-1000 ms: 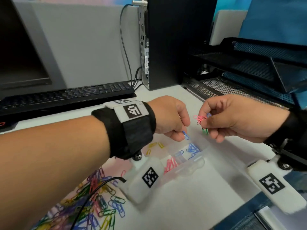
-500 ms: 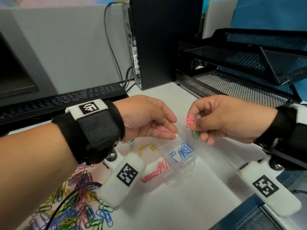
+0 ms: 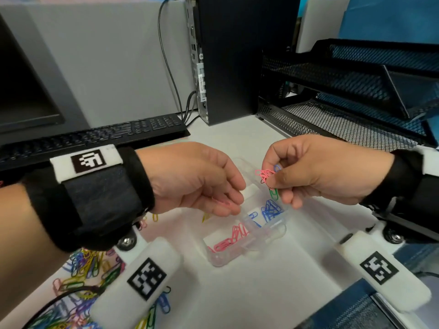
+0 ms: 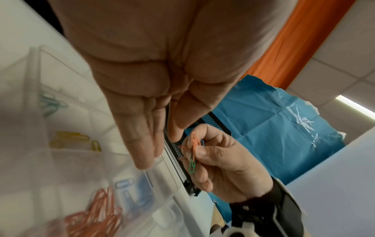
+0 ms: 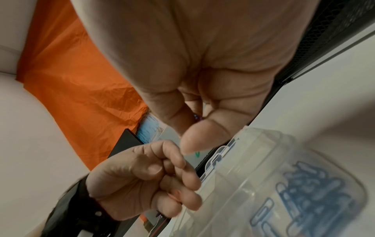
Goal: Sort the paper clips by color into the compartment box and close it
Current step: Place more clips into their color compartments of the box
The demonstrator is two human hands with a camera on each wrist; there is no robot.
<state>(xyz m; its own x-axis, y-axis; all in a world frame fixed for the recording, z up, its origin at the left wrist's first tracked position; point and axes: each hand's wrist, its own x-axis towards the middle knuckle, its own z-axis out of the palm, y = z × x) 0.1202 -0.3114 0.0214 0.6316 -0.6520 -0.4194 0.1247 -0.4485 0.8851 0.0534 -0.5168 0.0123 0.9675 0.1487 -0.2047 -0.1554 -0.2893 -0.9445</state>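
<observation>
On the white table (image 3: 237, 293) nearest us, loose coloured paper clips (image 3: 80, 274) are lying heaped; beyond, the clear plastic compartment box (image 3: 247, 236) is sitting open, the left hand (image 3: 197, 179) pinching a pink clip (image 3: 223, 202), the right hand (image 3: 318, 172) clutching a pink-blue-green clip bunch (image 3: 268, 179) above it.

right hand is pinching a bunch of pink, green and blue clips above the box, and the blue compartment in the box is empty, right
Not quite. The right hand does pinch pink, green and blue clips above the box, but the blue compartment is not empty: the head view shows a pile of blue clips in it.
</observation>
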